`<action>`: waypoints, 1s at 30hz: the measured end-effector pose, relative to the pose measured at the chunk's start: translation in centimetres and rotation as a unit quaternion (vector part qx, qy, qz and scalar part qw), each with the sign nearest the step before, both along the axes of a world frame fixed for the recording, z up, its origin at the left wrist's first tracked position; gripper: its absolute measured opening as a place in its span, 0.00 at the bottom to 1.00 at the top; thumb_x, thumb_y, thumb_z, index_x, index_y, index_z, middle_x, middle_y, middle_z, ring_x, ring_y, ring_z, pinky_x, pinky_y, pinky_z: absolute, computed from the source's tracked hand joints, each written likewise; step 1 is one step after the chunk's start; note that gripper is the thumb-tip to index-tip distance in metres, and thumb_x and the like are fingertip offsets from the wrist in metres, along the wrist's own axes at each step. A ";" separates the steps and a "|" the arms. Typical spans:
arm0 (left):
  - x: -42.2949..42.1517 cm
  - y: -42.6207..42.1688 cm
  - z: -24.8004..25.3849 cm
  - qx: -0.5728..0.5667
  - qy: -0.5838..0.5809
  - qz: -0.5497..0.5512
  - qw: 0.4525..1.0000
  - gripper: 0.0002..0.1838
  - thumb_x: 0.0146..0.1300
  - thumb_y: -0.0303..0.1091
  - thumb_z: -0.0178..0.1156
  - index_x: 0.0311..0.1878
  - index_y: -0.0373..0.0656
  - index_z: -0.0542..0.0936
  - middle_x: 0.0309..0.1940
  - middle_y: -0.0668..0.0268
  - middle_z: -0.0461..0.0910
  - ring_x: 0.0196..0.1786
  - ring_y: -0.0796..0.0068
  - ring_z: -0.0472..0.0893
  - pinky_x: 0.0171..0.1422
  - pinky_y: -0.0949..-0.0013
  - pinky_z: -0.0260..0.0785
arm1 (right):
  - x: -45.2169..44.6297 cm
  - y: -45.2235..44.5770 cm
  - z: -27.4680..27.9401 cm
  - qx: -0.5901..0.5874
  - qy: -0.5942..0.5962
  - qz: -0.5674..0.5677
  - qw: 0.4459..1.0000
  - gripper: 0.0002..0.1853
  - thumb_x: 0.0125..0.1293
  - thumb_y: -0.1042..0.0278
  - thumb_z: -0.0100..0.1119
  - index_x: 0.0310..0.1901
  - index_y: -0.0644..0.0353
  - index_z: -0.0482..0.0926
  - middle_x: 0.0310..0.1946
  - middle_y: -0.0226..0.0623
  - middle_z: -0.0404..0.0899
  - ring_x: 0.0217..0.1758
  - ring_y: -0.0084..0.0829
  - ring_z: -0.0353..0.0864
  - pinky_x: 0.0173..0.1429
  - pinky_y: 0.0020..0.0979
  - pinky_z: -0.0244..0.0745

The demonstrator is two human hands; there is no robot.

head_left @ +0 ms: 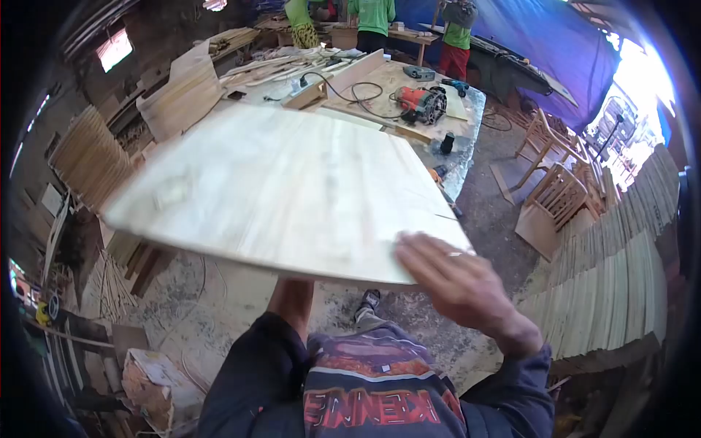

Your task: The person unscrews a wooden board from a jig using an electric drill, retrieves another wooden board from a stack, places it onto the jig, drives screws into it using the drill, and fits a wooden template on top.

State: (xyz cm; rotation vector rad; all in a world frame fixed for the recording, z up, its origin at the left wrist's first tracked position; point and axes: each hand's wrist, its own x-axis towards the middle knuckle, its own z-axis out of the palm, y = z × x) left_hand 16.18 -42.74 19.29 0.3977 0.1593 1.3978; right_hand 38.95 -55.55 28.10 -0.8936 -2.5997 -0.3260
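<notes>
A broad, pale wooden panel [292, 190] with a curved near edge spans the middle of the view, tilted in front of my body and blurred at its left end. My left hand [296, 290] bears it from below; only the wrist shows, and the panel hides the fingers. On the panel's top face, close to the right corner, my right hand [456, 281] lies with fingers stretched out flat, slightly blurred, and a ring on one finger. The thumb is out of sight.
Behind the panel, a worktable [473, 120] carries a red power tool [421, 104], a cable and boards. Stacked slats [606, 292] stand at right, near a wooden chair [558, 193]. Curved panels [179, 102] are piled at left. Several people in green shirts [372, 16] are at the back.
</notes>
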 end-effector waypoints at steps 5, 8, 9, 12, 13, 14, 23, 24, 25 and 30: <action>-3.3 2.5 -5.7 -0.078 0.023 0.003 0.997 0.43 0.61 0.71 0.39 0.72 0.52 0.55 0.72 0.61 0.53 0.74 0.58 0.52 0.73 0.46 0.45 | -4.0 8.8 -5.1 -0.018 -0.048 0.070 0.996 0.26 0.59 0.71 0.50 0.60 0.68 0.65 0.57 0.46 0.70 0.59 0.46 0.73 0.63 0.43 0.68; -4.2 5.0 -7.8 -0.112 0.031 0.004 0.993 0.44 0.60 0.72 0.39 0.72 0.52 0.55 0.72 0.61 0.52 0.73 0.58 0.52 0.73 0.45 0.45 | -4.9 12.0 -7.2 -0.061 -0.037 0.072 0.995 0.27 0.59 0.70 0.50 0.61 0.67 0.64 0.60 0.45 0.68 0.60 0.46 0.71 0.64 0.42 0.66; -4.4 5.7 -8.5 -0.124 0.032 0.002 0.992 0.44 0.60 0.72 0.39 0.72 0.52 0.55 0.72 0.61 0.52 0.73 0.58 0.52 0.73 0.45 0.45 | -5.1 12.9 -8.0 -0.085 -0.033 0.061 0.994 0.26 0.61 0.70 0.49 0.62 0.65 0.63 0.61 0.45 0.66 0.60 0.47 0.71 0.65 0.41 0.65; -4.9 7.3 -9.9 -0.156 0.023 0.000 0.988 0.45 0.59 0.73 0.39 0.72 0.53 0.54 0.72 0.62 0.52 0.73 0.58 0.52 0.73 0.45 0.45 | -6.2 14.3 -10.2 -0.159 -0.018 0.037 0.986 0.28 0.61 0.70 0.48 0.64 0.65 0.61 0.63 0.45 0.65 0.65 0.46 0.65 0.67 0.43 0.61; -5.1 7.8 -10.4 -0.162 0.021 -0.002 0.987 0.45 0.59 0.74 0.38 0.72 0.53 0.54 0.72 0.62 0.52 0.73 0.58 0.52 0.73 0.45 0.45 | -6.6 15.2 -10.9 -0.180 -0.011 0.019 0.983 0.29 0.61 0.69 0.47 0.65 0.65 0.60 0.63 0.45 0.64 0.67 0.46 0.63 0.68 0.44 0.59; -5.3 8.1 -10.8 -0.170 0.016 -0.007 0.985 0.45 0.59 0.74 0.38 0.73 0.53 0.54 0.72 0.62 0.52 0.73 0.58 0.52 0.73 0.45 0.44 | -7.0 15.6 -12.0 -0.211 -0.010 0.003 0.978 0.28 0.62 0.68 0.46 0.65 0.64 0.60 0.64 0.44 0.63 0.70 0.45 0.58 0.69 0.48 0.56; -10.8 5.8 -14.5 -0.247 -0.036 -0.013 0.968 0.48 0.56 0.77 0.38 0.73 0.54 0.53 0.72 0.63 0.52 0.73 0.58 0.52 0.72 0.43 0.44 | -12.0 15.6 -17.2 -0.365 -0.001 -0.079 0.928 0.34 0.61 0.68 0.50 0.70 0.49 0.55 0.71 0.44 0.52 0.75 0.49 0.48 0.70 0.64 0.42; -11.6 5.4 -15.0 -0.255 -0.043 -0.013 0.966 0.48 0.56 0.77 0.37 0.73 0.54 0.53 0.72 0.63 0.52 0.73 0.58 0.52 0.72 0.43 0.44 | -12.2 15.6 -17.4 -0.376 -0.014 -0.094 0.922 0.37 0.59 0.66 0.53 0.71 0.47 0.54 0.71 0.44 0.51 0.74 0.49 0.48 0.70 0.64 0.44; -12.3 5.0 -15.4 -0.264 -0.048 -0.012 0.963 0.49 0.56 0.77 0.37 0.73 0.54 0.53 0.72 0.63 0.52 0.73 0.58 0.52 0.72 0.43 0.44 | -12.4 15.5 -17.7 -0.385 -0.027 -0.111 0.916 0.39 0.57 0.65 0.56 0.71 0.45 0.53 0.71 0.44 0.51 0.74 0.50 0.48 0.70 0.63 0.45; -16.2 5.0 -16.8 -0.296 -0.064 -0.032 0.953 0.50 0.54 0.79 0.37 0.73 0.54 0.53 0.73 0.63 0.52 0.73 0.58 0.52 0.72 0.42 0.44 | -13.7 14.6 -20.0 -0.352 -0.049 -0.170 0.919 0.42 0.54 0.64 0.59 0.71 0.42 0.53 0.71 0.43 0.51 0.74 0.49 0.50 0.70 0.60 0.48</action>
